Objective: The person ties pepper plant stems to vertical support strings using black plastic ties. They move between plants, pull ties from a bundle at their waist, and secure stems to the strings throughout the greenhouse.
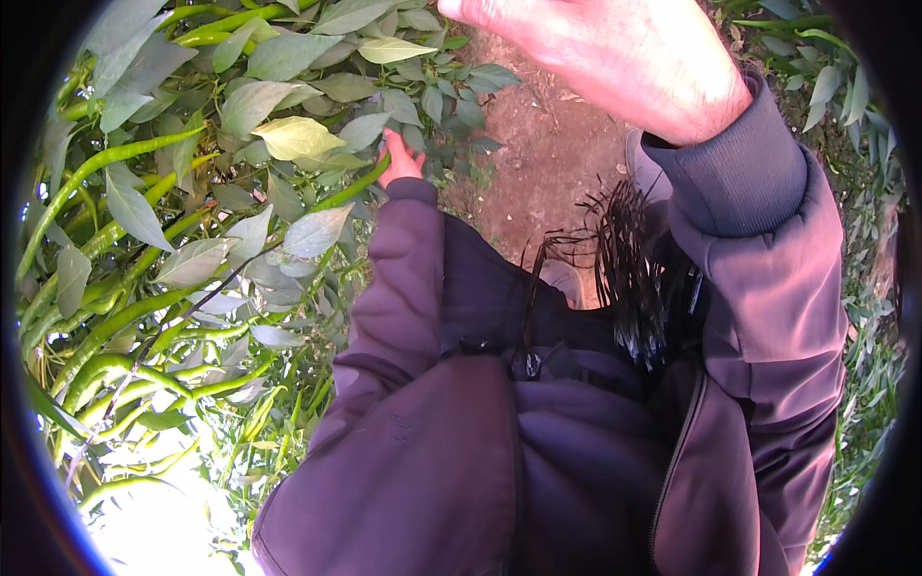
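Observation:
My left hand (403, 160) reaches in among the leaves of a chili pepper plant (346, 86). A long green chili pepper (356, 186) slants up to its fingers and overlaps the hand in view; whether the fingers grip it is unclear. Leaves partly cover the fingertips. Much closer to the camera, my right hand (612, 61) is raised over the path, brightly lit. Its thumb side points left, and the top edge of the picture cuts off the other fingers, so anything in them is hidden.
Several long green peppers (108, 158) hang in the foliage at left. Bare soil (533, 151) runs between the plant rows, with more pepper plants (828, 72) at right. A bundle of thin black strips (634, 266) hangs at my waist, above my shoes (562, 279).

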`<action>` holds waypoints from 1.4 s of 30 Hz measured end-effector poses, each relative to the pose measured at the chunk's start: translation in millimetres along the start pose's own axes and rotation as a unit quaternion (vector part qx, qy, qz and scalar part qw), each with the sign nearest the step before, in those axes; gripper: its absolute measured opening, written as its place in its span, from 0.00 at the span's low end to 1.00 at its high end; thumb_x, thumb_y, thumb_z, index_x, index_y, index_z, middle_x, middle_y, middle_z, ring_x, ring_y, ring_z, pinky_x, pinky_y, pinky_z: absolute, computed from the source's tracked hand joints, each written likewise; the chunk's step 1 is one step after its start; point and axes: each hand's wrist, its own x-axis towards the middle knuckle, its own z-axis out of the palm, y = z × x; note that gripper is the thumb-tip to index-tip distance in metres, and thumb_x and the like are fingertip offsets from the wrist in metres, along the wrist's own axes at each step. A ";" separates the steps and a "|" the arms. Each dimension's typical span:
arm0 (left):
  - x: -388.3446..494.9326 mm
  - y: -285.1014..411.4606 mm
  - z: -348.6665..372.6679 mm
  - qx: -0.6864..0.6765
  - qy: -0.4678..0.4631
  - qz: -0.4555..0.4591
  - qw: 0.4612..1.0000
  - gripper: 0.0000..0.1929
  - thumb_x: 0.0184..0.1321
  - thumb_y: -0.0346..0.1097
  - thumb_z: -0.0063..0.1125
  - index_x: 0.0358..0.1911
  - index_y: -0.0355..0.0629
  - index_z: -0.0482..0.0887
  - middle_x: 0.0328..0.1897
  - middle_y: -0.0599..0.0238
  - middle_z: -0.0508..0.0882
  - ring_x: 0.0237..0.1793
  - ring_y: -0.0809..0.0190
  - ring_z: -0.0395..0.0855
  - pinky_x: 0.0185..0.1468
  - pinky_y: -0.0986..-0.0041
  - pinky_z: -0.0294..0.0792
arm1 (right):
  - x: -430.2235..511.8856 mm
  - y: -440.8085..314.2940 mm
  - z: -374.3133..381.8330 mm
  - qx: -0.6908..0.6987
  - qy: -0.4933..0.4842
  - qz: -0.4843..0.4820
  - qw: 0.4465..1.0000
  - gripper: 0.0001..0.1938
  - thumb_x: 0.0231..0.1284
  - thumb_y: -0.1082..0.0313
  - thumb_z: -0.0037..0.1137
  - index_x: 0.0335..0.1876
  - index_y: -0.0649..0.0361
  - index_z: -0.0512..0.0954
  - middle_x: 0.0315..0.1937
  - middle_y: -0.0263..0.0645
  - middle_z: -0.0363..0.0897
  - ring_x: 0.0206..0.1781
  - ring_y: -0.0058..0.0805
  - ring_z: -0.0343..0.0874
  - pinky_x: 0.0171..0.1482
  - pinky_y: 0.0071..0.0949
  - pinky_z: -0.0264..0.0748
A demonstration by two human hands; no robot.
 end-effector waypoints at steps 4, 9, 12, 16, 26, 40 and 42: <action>39.7 -4.1 13.8 0.148 -0.099 0.250 0.952 0.18 0.67 0.48 0.63 0.50 0.41 0.80 0.45 0.63 0.84 0.45 0.59 0.83 0.43 0.63 0.76 | -0.4 16.0 13.5 0.012 0.012 0.004 1.000 0.11 0.61 0.69 0.58 0.33 0.72 0.84 0.24 0.52 0.83 0.28 0.41 0.85 0.35 0.34 0.78; 54.3 9.5 54.5 -0.041 -0.131 0.062 0.989 0.20 0.64 0.50 0.71 0.52 0.45 0.84 0.38 0.72 0.81 0.34 0.67 0.77 0.34 0.69 0.71 | -2.1 1.4 -22.3 0.137 -0.058 0.063 0.987 0.11 0.61 0.69 0.57 0.34 0.73 0.83 0.22 0.52 0.81 0.24 0.37 0.81 0.32 0.33 0.75; 35.2 12.2 73.4 -0.065 -0.154 0.077 0.983 0.16 0.63 0.46 0.72 0.47 0.45 0.87 0.31 0.72 0.79 0.31 0.68 0.77 0.33 0.71 0.69 | -0.9 -1.1 -26.8 0.144 -0.069 0.077 0.984 0.11 0.62 0.70 0.57 0.35 0.73 0.83 0.21 0.51 0.80 0.22 0.35 0.79 0.31 0.33 0.74; 16.5 24.8 82.8 -0.089 -0.190 0.111 0.972 0.14 0.69 0.36 0.65 0.52 0.34 0.86 0.45 0.65 0.85 0.43 0.67 0.80 0.50 0.72 0.71 | -1.3 -0.4 -24.8 0.149 -0.051 0.080 0.984 0.11 0.62 0.69 0.57 0.35 0.72 0.82 0.21 0.52 0.80 0.22 0.35 0.79 0.31 0.33 0.74; -130.1 107.8 -9.1 0.074 -0.262 0.065 0.960 0.15 0.75 0.43 0.54 0.45 0.36 0.87 0.42 0.60 0.89 0.40 0.72 0.81 0.46 0.80 0.70 | -1.2 -13.1 -10.9 -0.033 -0.006 0.135 0.990 0.11 0.63 0.67 0.60 0.36 0.71 0.83 0.25 0.53 0.82 0.26 0.38 0.84 0.35 0.34 0.78; -173.2 139.2 -52.8 -0.045 -0.260 0.024 0.964 0.10 0.71 0.37 0.59 0.45 0.36 0.84 0.47 0.60 0.87 0.44 0.65 0.83 0.52 0.70 0.74 | -27.5 18.6 77.2 -0.075 -0.200 0.014 0.977 0.10 0.60 0.63 0.60 0.40 0.60 0.84 0.33 0.46 0.85 0.40 0.49 0.85 0.46 0.43 0.81; -176.6 137.5 -51.6 -0.055 -0.265 0.018 0.962 0.10 0.71 0.34 0.59 0.47 0.35 0.83 0.48 0.60 0.87 0.47 0.64 0.83 0.55 0.69 0.74 | -31.7 17.4 89.1 -0.067 -0.193 -0.045 0.978 0.10 0.59 0.65 0.60 0.43 0.58 0.84 0.40 0.44 0.84 0.46 0.47 0.83 0.49 0.43 0.80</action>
